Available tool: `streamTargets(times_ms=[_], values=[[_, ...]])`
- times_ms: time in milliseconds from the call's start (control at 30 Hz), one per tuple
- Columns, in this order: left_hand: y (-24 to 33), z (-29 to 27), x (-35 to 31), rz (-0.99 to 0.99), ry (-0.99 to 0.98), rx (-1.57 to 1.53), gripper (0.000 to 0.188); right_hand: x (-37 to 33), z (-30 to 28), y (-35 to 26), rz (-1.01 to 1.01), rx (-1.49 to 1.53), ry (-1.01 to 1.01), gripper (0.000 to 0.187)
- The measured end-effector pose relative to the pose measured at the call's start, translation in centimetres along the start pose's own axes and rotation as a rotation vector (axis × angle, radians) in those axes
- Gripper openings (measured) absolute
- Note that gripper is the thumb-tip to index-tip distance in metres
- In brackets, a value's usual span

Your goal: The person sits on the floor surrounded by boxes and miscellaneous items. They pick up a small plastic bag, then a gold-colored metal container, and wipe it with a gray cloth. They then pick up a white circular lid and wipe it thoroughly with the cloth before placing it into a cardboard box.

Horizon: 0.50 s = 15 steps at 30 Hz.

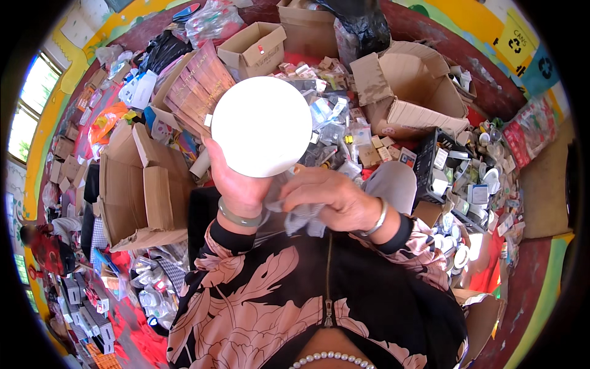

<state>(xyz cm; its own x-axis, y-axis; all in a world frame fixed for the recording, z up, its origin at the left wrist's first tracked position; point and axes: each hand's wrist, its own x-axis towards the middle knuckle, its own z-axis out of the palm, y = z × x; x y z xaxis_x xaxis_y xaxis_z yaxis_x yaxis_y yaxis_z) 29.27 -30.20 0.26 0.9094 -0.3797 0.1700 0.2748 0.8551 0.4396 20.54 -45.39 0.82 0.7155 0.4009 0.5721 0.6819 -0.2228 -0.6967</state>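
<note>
A bright white round object (pixel 262 126), so washed out that I cannot tell whether it is a disc or a globe, is raised in front of me. My left hand (pixel 236 181) grips it at its lower left edge, the thumb along the side and most fingers hidden behind it. Just below its lower right rim, my right hand (pixel 326 192) has its fingers bent round a crumpled grey cloth (pixel 307 220). The cloth hangs down between my wrists. Whether it touches the white object I cannot make out.
An open cardboard box (pixel 147 190) stands at my left, and a larger one (pixel 412 92) at the far right. Small boxes and clear plastic pieces (pixel 332 117) lie heaped ahead. A black crate (pixel 430 163) and piles of packaging (pixel 476 190) are at the right.
</note>
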Motion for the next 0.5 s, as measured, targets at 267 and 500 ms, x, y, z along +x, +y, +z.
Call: streamTargets(times_ms=[267, 500], values=[[-0.8, -0.1, -0.6, -0.045, -0.142, -0.029, 0.067, 2.6, -5.6, -1.4, -0.096, -0.685, 0.482, 0.042], [-0.9, -0.2, -0.2, 0.007, -0.019, 0.075, 0.065, 0.6, 2.4, 0.8, 0.008, -0.715, 0.222, 0.04]])
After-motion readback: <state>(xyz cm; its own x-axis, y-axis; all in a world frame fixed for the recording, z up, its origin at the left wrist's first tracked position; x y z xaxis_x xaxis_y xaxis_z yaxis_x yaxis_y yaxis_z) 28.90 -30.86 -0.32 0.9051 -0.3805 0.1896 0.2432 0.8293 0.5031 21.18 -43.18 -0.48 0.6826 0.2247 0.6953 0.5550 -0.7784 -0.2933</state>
